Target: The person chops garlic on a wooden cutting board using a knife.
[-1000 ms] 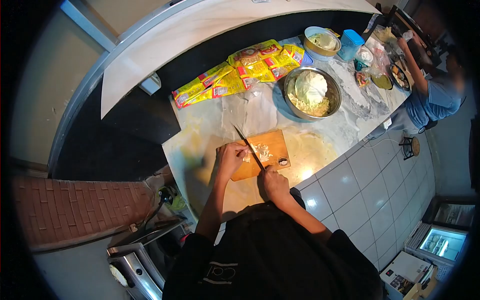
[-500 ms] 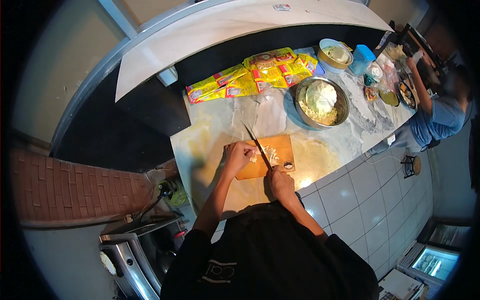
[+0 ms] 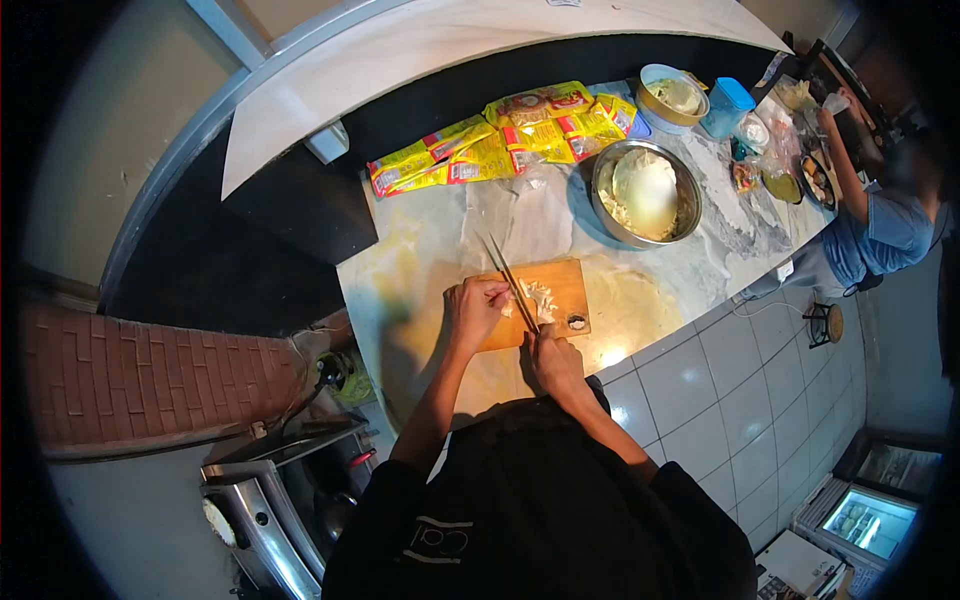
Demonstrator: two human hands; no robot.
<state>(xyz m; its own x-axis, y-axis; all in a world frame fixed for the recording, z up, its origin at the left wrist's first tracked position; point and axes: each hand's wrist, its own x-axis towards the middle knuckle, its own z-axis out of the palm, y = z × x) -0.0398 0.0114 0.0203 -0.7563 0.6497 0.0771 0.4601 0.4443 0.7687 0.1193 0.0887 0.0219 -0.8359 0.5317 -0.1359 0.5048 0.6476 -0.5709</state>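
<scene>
On the wooden cutting board (image 3: pixel 566 280) lie small chopped pale pieces of food (image 3: pixel 541 296). My right hand (image 3: pixel 558 362) is closed around the handle of a knife (image 3: pixel 511 281) at the board's near edge. The blade points away and to the left, and motion doubles its outline. My left hand (image 3: pixel 478 312) is on the left part of the board, fingertips pinched together close to the blade. A pale bit of food shows at those fingertips, mostly hidden by them. A small round dark spot with something pale in it (image 3: pixel 576 322) marks the board's right corner.
Behind the board are yellow packets (image 3: pixel 535 140), a steel bowl (image 3: pixel 685 195) holding a pale mound, another bowl (image 3: pixel 668 118) and a blue container (image 3: pixel 728 108). A co-worker (image 3: pixel 880 230) stands at the far right end of the marble counter (image 3: pixel 400 280).
The knife and my right hand have shifted slightly left over the board, towards my left fingertips. My left hand stays nearly in place. The view has tilted a little.
</scene>
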